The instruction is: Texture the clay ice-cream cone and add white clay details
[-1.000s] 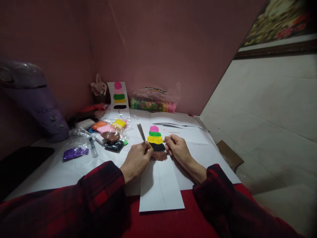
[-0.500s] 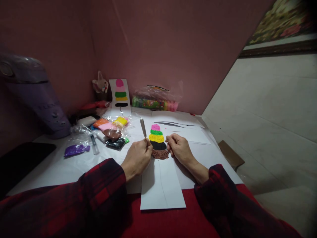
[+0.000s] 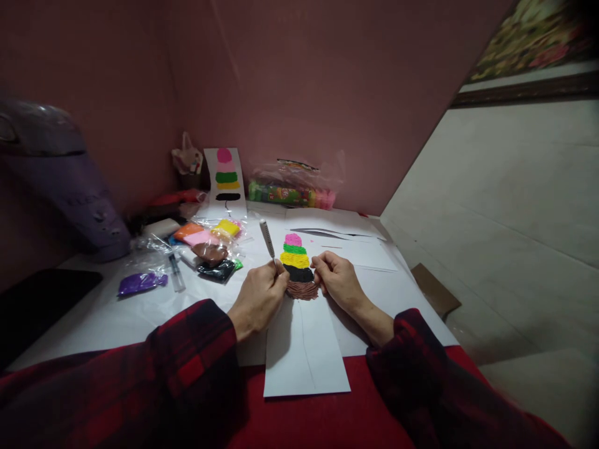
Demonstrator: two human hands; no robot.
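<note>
My left hand [image 3: 259, 293] is closed around a thin tool with a pale, marked handle [image 3: 266, 238]; the handle points up and away, and the slim metal shaft runs into my fingers. Its working end is hidden. To the right, my right hand [image 3: 339, 280] is pinched at the edge of the clay picture; whatever lies between its fingertips is too small to make out. Between the hands lies a white paper strip [image 3: 306, 362] bearing textured clay bands: pink [image 3: 293, 239], green [image 3: 294, 249], yellow [image 3: 294, 260], black [image 3: 298, 274] and brown [image 3: 302, 290]. A faint pencil line runs below them.
Left of my hands lie bagged clay pieces, including purple [image 3: 140, 284] and black [image 3: 216, 270] packs. A purple bottle [image 3: 70, 187] stands far left. A second banded picture [image 3: 228, 177] leans on the wall, beside a plastic-wrapped pack [image 3: 292, 194]. Loose paper [image 3: 374, 255] lies right.
The tool's handle leans slightly more to the left, and more of its metal shaft shows above my left hand. My right hand stays pinched in nearly the same place.
</note>
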